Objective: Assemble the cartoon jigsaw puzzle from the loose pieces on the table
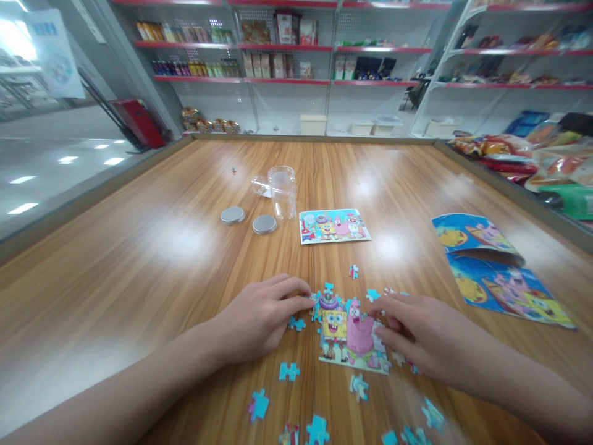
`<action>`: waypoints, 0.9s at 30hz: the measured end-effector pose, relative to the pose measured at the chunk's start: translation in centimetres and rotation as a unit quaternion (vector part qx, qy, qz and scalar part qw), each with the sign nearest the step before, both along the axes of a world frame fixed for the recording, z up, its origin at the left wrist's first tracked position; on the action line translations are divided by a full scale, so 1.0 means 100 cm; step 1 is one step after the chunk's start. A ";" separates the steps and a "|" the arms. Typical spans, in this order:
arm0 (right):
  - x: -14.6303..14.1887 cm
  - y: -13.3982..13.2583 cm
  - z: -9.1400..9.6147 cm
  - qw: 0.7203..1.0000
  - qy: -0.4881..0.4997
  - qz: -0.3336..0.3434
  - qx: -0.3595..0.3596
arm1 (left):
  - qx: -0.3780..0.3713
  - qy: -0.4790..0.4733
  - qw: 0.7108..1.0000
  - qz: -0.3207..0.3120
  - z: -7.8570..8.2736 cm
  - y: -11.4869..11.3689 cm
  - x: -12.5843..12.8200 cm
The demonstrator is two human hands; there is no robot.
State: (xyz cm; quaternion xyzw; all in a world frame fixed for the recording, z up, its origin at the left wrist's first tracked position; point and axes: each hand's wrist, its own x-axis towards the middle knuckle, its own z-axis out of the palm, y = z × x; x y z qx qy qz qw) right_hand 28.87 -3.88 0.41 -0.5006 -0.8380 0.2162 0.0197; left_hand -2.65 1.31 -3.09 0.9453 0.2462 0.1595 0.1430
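A partly joined jigsaw puzzle (354,337) lies flat before me, showing a yellow square cartoon character and a pink one. My left hand (262,312) is at its upper left edge, thumb and index fingertip closed together on a puzzle piece (316,308) there. At the right edge is my right hand (412,327), fingers bent and thumb apart from the index finger, touching the puzzle's side; I see nothing held in it. Loose pieces are scattered around, such as a blue piece (290,371), a blue and purple piece (259,405) and a light piece (359,387).
Beyond the puzzle lies a picture card (336,227). Further back are clear plastic jars (282,194) and two metal lids (264,225), (232,215). A folded blue printed sheet (504,278) is at the right. Stocked shelves (287,47) stand behind the wooden table (185,259).
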 end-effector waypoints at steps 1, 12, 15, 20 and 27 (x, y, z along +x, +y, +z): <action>0.000 0.000 0.000 1.000 0.002 0.000 0.003 | 0.000 -0.001 1.000 0.000 0.000 0.000 0.000; -0.001 0.003 0.000 0.999 0.021 -0.001 0.046 | 0.023 -0.011 0.999 0.025 -0.002 -0.002 -0.004; -0.001 0.003 0.001 0.998 0.024 0.000 0.050 | 0.022 0.007 0.999 0.024 -0.001 -0.001 -0.003; -0.001 0.003 0.002 0.998 0.038 0.002 0.056 | -0.013 0.019 0.999 0.031 0.012 -0.001 -0.004; 0.000 0.001 0.000 0.999 0.030 0.008 0.038 | -0.060 0.096 0.994 0.000 0.032 -0.004 -0.009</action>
